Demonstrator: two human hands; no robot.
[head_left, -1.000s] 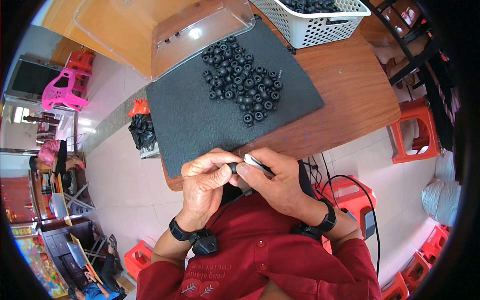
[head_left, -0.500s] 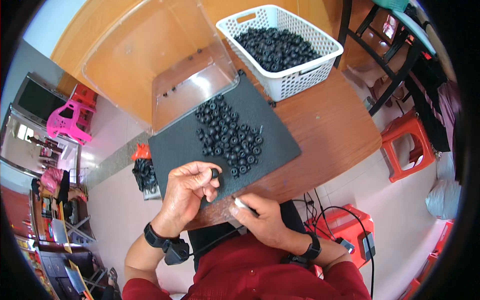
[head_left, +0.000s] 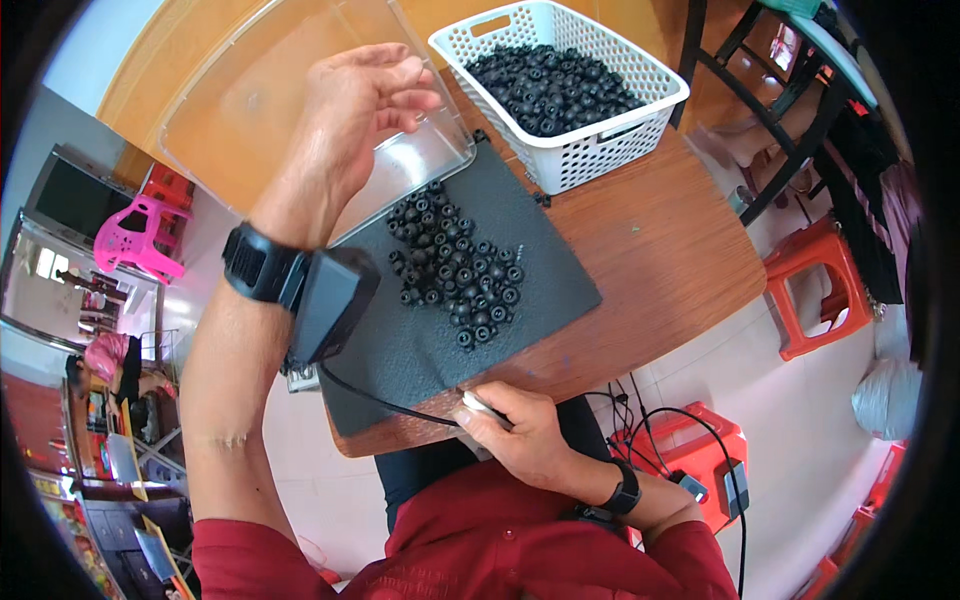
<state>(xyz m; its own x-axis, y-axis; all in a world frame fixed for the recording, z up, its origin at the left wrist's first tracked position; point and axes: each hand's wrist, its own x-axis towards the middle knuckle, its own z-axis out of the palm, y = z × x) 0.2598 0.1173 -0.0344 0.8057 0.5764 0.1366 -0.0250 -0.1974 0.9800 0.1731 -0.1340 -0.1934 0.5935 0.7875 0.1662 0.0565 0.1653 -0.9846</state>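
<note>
My left hand (head_left: 360,105) is raised over the clear plastic bin (head_left: 240,105), its fingers curled together; any piece between its fingertips is hidden. My right hand (head_left: 525,435), closed, grips a slim white-and-black tool (head_left: 486,408) by the table's near edge; its exact kind is unclear. A heap of small round black pieces with holes (head_left: 455,265) lies on the dark mat (head_left: 560,285) between my hands and the bin. The bin leans open towards me at the mat's far left edge.
A white perforated basket (head_left: 600,155) full of similar black pieces stands at the back of the wooden table (head_left: 680,240). A black cable (head_left: 390,405) runs from the left wrist device (head_left: 335,300) across the mat corner. Red stools (head_left: 820,290) stand at right.
My left hand has moved up and away from the near edge of the mat to the bin; the black piece it pinched is out of sight. My right hand has barely moved.
</note>
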